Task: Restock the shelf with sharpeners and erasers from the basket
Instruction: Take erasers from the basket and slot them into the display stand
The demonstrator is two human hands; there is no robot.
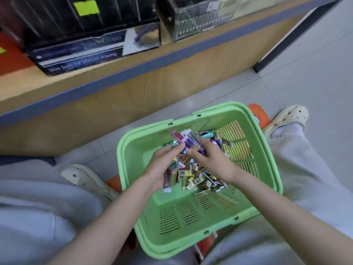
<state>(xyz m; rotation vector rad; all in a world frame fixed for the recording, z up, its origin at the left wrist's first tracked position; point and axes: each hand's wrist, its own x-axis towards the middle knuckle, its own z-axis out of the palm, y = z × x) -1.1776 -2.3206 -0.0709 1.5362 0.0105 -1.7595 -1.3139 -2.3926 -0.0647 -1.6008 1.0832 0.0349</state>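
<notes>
Right grip [212,159]: fingers curled round a fanned bundle of long flat foil packets, purple, silver and maroon [188,139], held up just above the heap. Thumb side faces the left grip.

Left grip [162,163]: fingers mostly straight, tips reaching to the lower end of that bundle. A few long brown packets [167,180] show under the palm; cannot tell whether they are held or only lie beneath it.

Both grips are inside the light green slotted plastic basket [122,159], over its middle. Directly below them lies a loose heap of small boxed and wrapped stationery packets [200,176], many with barcodes; it spreads toward the right wall. Print too blurred to sort erasers from sharpeners.

Basket sits on a flat orange object [257,115] on the grey tiled floor [305,73], between grey-trousered legs and two cream perforated clogs [286,117].

Beyond: wooden shelf with blue-grey front edge [114,73], carrying a dark blue cardboard display box printed "precise erasing" [82,54] and a clear plastic display box [194,22] to its right.
</notes>
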